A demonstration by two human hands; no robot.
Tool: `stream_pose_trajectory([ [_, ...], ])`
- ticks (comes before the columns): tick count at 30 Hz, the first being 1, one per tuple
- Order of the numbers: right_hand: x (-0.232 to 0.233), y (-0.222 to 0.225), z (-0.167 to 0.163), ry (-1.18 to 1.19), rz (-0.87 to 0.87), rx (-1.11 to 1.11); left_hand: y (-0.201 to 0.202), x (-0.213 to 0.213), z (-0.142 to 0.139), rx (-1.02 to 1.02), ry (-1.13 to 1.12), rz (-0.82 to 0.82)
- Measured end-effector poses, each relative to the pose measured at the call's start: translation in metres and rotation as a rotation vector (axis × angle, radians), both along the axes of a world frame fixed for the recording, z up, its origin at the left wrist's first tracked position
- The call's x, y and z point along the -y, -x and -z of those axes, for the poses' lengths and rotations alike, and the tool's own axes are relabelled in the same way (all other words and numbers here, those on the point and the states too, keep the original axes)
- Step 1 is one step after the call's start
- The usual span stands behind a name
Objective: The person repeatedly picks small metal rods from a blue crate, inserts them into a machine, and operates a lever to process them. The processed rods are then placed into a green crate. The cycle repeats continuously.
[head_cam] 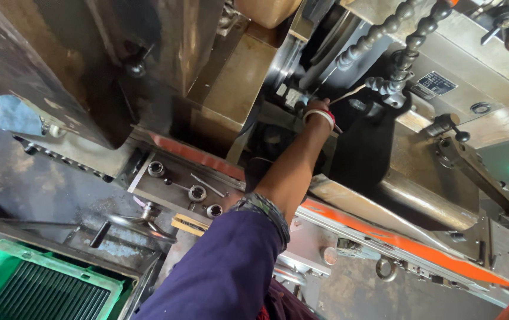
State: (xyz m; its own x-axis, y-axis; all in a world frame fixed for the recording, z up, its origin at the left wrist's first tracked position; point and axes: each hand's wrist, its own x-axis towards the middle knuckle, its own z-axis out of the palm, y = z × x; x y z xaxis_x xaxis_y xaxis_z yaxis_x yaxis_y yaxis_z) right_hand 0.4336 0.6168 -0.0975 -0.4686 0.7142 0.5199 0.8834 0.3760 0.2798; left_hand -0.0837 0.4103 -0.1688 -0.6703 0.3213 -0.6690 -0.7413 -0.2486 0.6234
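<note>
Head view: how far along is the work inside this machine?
Already out: sockets lie loose on the metal tray. In hand: the left hand is deep in the machine beside the segmented coolant hoses, with a thin pale rod jutting from it; the grip is hidden. What is left cannot be judged: the spot under the hand is dark.

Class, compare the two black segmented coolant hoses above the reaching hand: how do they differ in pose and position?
The left black segmented coolant hose lies nearer the machine's dark interior; the right black segmented coolant hose lies nearer the grey housing. The left one runs lower; the right reaches the top edge. Both are beaded, black and slanted alike.
</note>
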Motion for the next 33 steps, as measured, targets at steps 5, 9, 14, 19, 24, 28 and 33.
stream_pose_trajectory([
  [5,-0.003,0.002,0.002,-0.011,0.001,0.008,0.006,0.011,-0.008,-0.015,0.063,-0.126],
  [9,-0.009,-0.004,0.003,-0.016,-0.004,0.015,0.015,0.008,-0.008,0.174,-0.332,-0.332],
  [14,-0.017,-0.006,0.009,-0.017,-0.003,0.008,0.019,0.001,-0.007,0.25,-0.593,-0.355],
  [19,-0.019,-0.007,0.013,-0.022,-0.005,0.003,0.014,0.002,-0.007,0.416,-0.612,-0.388],
  [24,-0.017,-0.008,0.013,-0.027,-0.009,0.006,0.015,0.0,-0.006,0.378,-0.715,-0.463],
  [28,-0.012,-0.006,0.01,-0.034,-0.011,0.008,0.018,-0.004,-0.003,0.466,-0.843,-0.449],
  [33,-0.004,-0.001,0.002,-0.032,-0.018,0.013,0.018,-0.008,0.002,0.398,-0.812,-0.435],
])
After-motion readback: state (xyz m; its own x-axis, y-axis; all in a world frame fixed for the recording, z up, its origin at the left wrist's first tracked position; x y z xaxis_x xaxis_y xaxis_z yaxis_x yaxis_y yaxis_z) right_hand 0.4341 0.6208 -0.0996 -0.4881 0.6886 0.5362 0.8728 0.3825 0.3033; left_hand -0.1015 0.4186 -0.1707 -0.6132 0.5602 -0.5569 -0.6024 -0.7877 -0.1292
